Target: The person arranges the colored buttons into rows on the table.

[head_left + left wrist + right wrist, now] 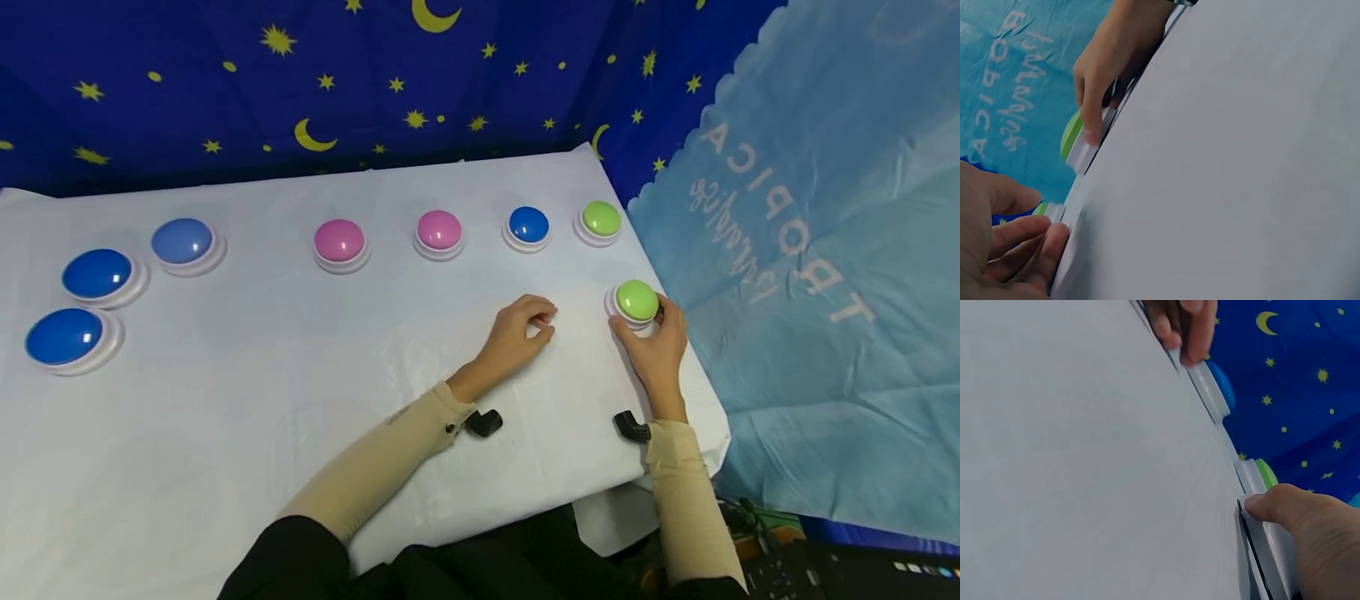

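In the head view, I see the right hand [658, 346] grasping the round white base [611, 302] of a glossy domed green button [637, 299], near the right edge of the smooth tablecloth [285, 367]. In the left wrist view, I find the left hand [999, 240] released, fingers loosely curled, thumb apart. In the right wrist view, the right thumb [1282, 506] touches that base.

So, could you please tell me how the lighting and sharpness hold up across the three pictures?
Head view: brightly lit, with a white glint on the leftmost blue button, which looks stretched sideways; left wrist view: duller, tablecloth greyish, the green button in the right hand soft-edged; right wrist view: also dim, the left hand at the top slightly soft.
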Demonstrator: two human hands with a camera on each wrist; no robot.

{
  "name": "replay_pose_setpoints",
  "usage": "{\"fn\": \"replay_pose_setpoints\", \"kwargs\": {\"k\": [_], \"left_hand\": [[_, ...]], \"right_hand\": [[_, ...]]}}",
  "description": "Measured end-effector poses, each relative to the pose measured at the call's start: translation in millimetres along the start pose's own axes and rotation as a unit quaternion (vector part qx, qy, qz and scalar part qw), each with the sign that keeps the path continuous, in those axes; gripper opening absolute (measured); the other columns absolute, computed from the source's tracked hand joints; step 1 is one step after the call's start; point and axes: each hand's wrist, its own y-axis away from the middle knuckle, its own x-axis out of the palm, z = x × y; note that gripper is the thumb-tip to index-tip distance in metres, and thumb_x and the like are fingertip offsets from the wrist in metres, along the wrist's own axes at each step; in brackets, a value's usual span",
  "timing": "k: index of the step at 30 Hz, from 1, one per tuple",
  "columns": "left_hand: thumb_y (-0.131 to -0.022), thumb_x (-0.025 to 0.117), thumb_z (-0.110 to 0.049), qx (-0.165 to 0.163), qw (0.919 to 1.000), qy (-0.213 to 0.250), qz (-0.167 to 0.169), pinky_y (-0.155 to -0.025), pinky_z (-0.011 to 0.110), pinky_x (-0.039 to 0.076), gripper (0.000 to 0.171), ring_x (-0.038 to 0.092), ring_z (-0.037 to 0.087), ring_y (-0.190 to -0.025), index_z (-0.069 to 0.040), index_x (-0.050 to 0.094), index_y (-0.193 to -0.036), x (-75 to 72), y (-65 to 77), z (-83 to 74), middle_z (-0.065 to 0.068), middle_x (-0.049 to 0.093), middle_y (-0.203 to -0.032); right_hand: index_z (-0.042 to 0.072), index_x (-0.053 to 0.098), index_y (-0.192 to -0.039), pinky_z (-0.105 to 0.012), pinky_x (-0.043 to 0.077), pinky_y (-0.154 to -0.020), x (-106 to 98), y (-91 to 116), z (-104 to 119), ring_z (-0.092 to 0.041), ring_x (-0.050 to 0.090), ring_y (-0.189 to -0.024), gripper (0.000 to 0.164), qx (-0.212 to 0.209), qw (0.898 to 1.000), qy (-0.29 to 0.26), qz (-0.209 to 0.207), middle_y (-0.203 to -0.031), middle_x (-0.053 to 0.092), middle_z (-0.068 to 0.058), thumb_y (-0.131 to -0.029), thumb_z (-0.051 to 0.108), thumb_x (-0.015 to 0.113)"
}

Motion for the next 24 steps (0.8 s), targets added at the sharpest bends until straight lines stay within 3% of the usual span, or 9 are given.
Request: {"fn": "replay_pose_setpoints", "kwargs": {"k": [4, 7, 11, 14, 16, 18, 21, 24], "left_hand": [[-0.094, 0.071, 0.004, -0.015, 0.9991, 0.026, -0.031, -0.091, 0.029, 0.060, 0.024, 0.071, 0.027, -0.101, 0.006, 0.073, -0.118, -33.6, 19.4, 4.4, 0.017, 0.071, -0.117], [-0.094, 0.071, 0.005, -0.029, 0.9964, 0.046, -0.065, -0.091, 0.031, 0.061, 0.023, 0.071, 0.028, -0.101, 0.005, 0.074, -0.117, -69.6, 40.5, 9.5, 0.017, 0.072, -0.116], [-0.095, 0.071, 0.006, -0.032, 0.9898, 0.049, -0.130, -0.092, 0.026, 0.059, 0.022, 0.070, 0.029, -0.099, 0.004, 0.075, -0.116, -132.7, 78.9, 22.3, 0.019, 0.072, -0.113], [-0.095, 0.071, 0.006, -0.044, 0.9791, 0.037, -0.195, -0.093, 0.018, 0.056, 0.021, 0.070, 0.024, -0.098, 0.005, 0.076, -0.116, -184.2, 113.4, 29.7, 0.022, 0.072, -0.113], [-0.095, 0.072, 0.007, -0.068, 0.9663, 0.022, -0.247, -0.092, 0.015, 0.055, 0.020, 0.070, 0.016, -0.098, 0.005, 0.076, -0.115, -216.2, 137.5, 31.2, 0.024, 0.072, -0.113], [-0.095, 0.073, 0.005, -0.097, 0.9471, 0.003, -0.306, -0.088, 0.013, 0.054, 0.019, 0.070, 0.009, -0.096, 0.006, 0.077, -0.113, -244.5, 160.2, 31.4, 0.023, 0.073, -0.112], [-0.095, 0.075, 0.000, -0.152, 0.9130, -0.030, -0.377, -0.085, 0.011, 0.053, 0.018, 0.069, 0.001, -0.094, 0.005, 0.078, -0.112, -279.5, 193.3, 32.0, 0.011, 0.077, -0.107], [-0.097, 0.075, -0.007, -0.190, 0.8847, -0.059, -0.422, -0.085, 0.010, 0.050, 0.018, 0.068, 0.000, -0.093, 0.005, 0.079, -0.110, -306.9, 217.7, 31.8, -0.008, 0.076, -0.100]], "right_hand": [[-0.002, 0.051, -0.147, -0.057, 0.040, -0.113, 1, -2, 3, -0.041, 0.050, -0.134, 0.081, -0.003, 1.000, 0.001, 0.006, -0.142, 0.055, -0.026, -0.082, 0.028, 0.089], [-0.001, 0.050, -0.148, -0.056, 0.041, -0.114, 1, 0, 3, -0.041, 0.051, -0.135, 0.082, 0.002, 1.000, 0.002, 0.006, -0.144, 0.055, -0.025, -0.083, 0.029, 0.089], [-0.001, 0.049, -0.150, -0.054, 0.042, -0.116, 1, 2, 3, -0.040, 0.052, -0.137, 0.081, 0.008, 1.000, -0.005, 0.002, -0.147, 0.054, -0.025, -0.085, 0.029, 0.087], [0.000, 0.047, -0.152, -0.054, 0.042, -0.117, 0, 3, 4, -0.039, 0.052, -0.139, 0.081, 0.013, 1.000, -0.010, 0.002, -0.150, 0.053, -0.024, -0.087, 0.029, 0.086], [0.000, 0.046, -0.153, -0.054, 0.042, -0.118, 0, 5, 5, -0.039, 0.051, -0.140, 0.081, 0.016, 1.000, -0.013, 0.002, -0.151, 0.053, -0.024, -0.088, 0.029, 0.085], [0.001, 0.046, -0.154, -0.055, 0.041, -0.118, -1, 7, 6, -0.039, 0.051, -0.140, 0.082, 0.019, 1.000, -0.018, -0.003, -0.152, 0.052, -0.024, -0.088, 0.028, 0.085], [0.001, 0.044, -0.155, -0.058, 0.037, -0.119, 2, 10, 11, -0.040, 0.048, -0.142, 0.085, 0.014, 1.000, -0.011, -0.022, -0.153, 0.051, -0.024, -0.087, 0.031, 0.085], [0.002, 0.043, -0.157, -0.059, 0.033, -0.120, 12, 12, 25, -0.040, 0.044, -0.144, 0.091, -0.012, 0.999, -0.002, -0.047, -0.155, 0.048, -0.024, -0.085, 0.037, 0.087]]}}
